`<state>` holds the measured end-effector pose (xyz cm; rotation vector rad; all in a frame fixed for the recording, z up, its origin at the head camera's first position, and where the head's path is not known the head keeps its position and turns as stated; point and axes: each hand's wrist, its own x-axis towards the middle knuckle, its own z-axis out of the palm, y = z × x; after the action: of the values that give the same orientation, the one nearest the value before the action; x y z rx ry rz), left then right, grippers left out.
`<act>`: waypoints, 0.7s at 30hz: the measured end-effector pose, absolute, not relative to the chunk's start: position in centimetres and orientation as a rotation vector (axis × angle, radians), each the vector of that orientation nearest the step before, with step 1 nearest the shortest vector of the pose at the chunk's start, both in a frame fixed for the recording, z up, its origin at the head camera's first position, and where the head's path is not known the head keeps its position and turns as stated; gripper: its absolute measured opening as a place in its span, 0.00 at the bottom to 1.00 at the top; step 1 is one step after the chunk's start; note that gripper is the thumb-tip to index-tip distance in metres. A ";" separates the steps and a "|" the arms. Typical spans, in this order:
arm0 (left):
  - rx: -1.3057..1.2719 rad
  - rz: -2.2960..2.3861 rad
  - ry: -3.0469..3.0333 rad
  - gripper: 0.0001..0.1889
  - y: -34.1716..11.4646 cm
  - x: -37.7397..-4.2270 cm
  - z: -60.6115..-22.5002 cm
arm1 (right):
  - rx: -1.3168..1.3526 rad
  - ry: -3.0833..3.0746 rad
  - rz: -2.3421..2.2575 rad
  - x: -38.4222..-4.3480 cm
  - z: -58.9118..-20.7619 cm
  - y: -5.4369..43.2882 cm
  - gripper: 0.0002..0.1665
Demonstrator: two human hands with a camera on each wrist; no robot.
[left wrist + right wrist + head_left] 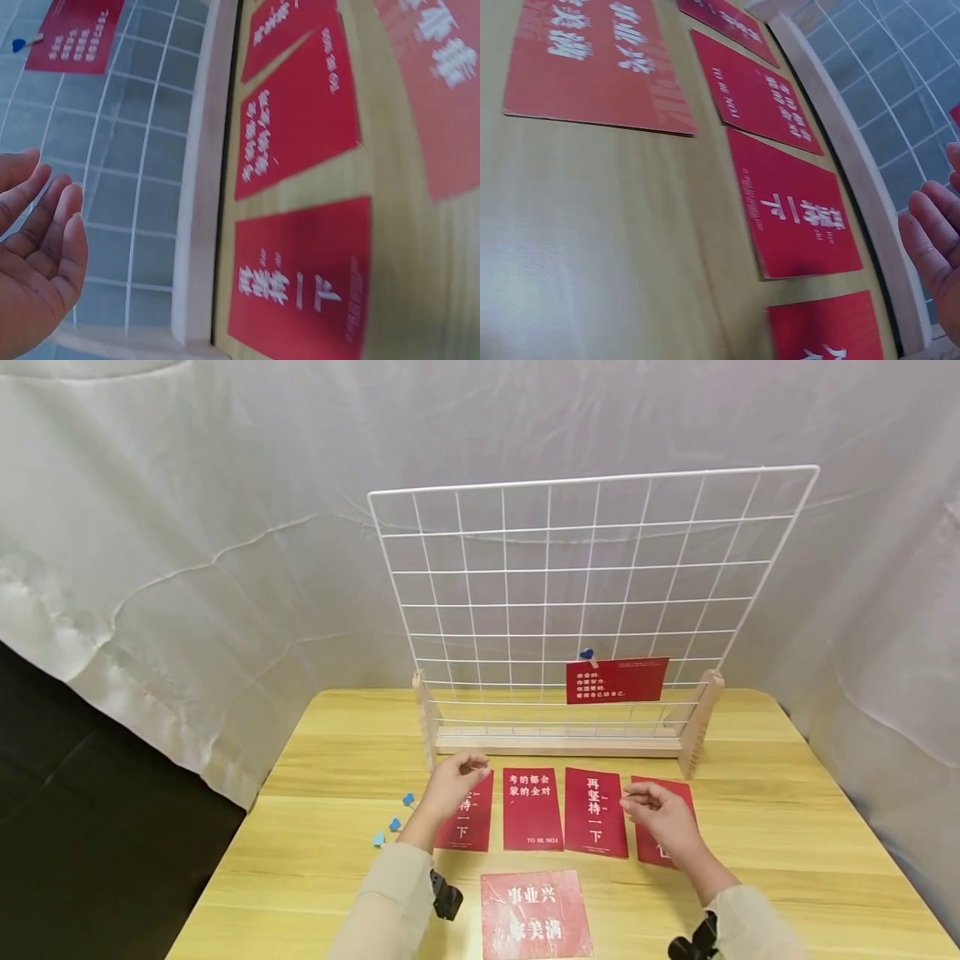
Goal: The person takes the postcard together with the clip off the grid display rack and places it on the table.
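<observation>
My left hand (450, 789) hovers over the leftmost red card (472, 833), its fingers loosely bent with nothing between them. Above the gap between the third red card (585, 839) and the rightmost red card (684, 791) is my right hand (663, 818), also holding nothing and hiding part of the rightmost one. Between them lies another red card (532, 817) with white lettering. A paler red square card (536, 914) rests nearer to me. On the white wire grid (525, 531), a clip with a blue heart (587, 654) holds a red card (637, 685), slightly tilted.
Wooden feet and a crossbar (555, 743) support the grid at the back of the wooden table (810, 827). Several blue heart clips (395, 824) lie left of the cards, beside my left forearm. A pale curtain (225, 485) hangs behind and around the table.
</observation>
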<state>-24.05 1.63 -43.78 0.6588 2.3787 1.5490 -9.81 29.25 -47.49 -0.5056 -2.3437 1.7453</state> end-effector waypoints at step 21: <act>0.856 1.574 2.301 0.12 9.2 -25.7 -39.6 | -0.271 -2.089 1.649 -14.3 -47.2 33.8 0.22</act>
<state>-25.72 9.17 -39.65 0.8560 2.3014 1.5745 -14.30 33.76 -47.21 -0.2709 -2.0894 1.6488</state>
